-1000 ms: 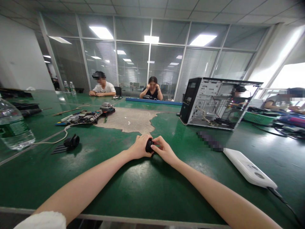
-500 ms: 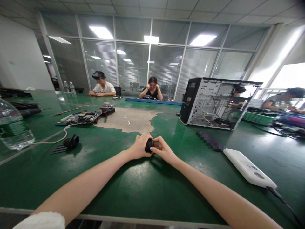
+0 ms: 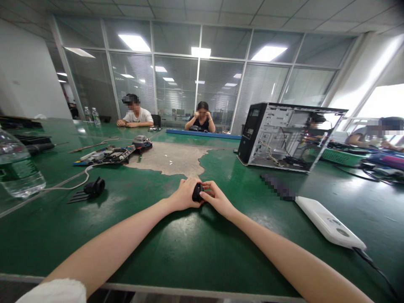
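Note:
Just above the green table (image 3: 176, 261), both hands meet around a small rounded black plastic part (image 3: 197, 192); its exact kind is hard to tell. My left hand (image 3: 185, 194) is closed round its left side. From the right, my right hand (image 3: 217, 198) has its bent fingers and thumb at the part's edge. Much of the part is covered by fingers. Left of my hands, a black piece with a round end and flat prongs (image 3: 91, 188) lies on the table.
To the left stand a water bottle (image 3: 20, 168) and a circuit board (image 3: 107, 155) beside a white cable. On the right are an opened computer case (image 3: 284, 139) and a white power bank-like device (image 3: 330, 223) with a black cable. Several people sit around the table.
My right thumb and fingertips have shifted slightly against the black part, which has turned a little. My left hand stays in place.

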Demonstrator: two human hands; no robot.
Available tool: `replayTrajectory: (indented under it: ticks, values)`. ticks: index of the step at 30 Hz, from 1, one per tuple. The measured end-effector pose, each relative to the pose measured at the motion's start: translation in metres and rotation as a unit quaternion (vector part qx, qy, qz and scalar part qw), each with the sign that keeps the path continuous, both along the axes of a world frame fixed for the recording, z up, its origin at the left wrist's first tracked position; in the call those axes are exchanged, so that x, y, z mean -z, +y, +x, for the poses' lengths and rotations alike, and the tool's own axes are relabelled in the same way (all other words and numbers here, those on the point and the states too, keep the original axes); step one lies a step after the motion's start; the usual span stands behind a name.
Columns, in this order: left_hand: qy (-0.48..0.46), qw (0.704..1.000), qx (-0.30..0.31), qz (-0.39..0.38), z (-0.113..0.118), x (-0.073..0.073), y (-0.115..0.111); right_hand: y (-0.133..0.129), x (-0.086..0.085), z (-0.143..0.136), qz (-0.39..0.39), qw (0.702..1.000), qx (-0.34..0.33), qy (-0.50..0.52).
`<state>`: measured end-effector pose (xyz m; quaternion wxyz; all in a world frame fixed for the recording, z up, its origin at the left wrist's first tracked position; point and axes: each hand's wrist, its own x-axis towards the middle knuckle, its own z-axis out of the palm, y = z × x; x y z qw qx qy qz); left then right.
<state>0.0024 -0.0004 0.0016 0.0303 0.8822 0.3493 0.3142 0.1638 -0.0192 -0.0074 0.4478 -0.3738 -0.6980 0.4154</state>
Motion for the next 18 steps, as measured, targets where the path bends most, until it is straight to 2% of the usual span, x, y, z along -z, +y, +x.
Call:
replayTrajectory:
  ticks: [9, 18]
  values:
    - [0.006, 1.0, -0.014, -0.011, -0.0006, 0.0013, 0.0013, -0.006, -0.0047, -0.0003, 0.036, 0.999, -0.015, 0.0]
    - [0.005, 1.0, -0.015, -0.023, -0.0005, -0.002, -0.0018, -0.001, -0.0006, -0.0012, 0.011, 1.0, -0.002, 0.002]
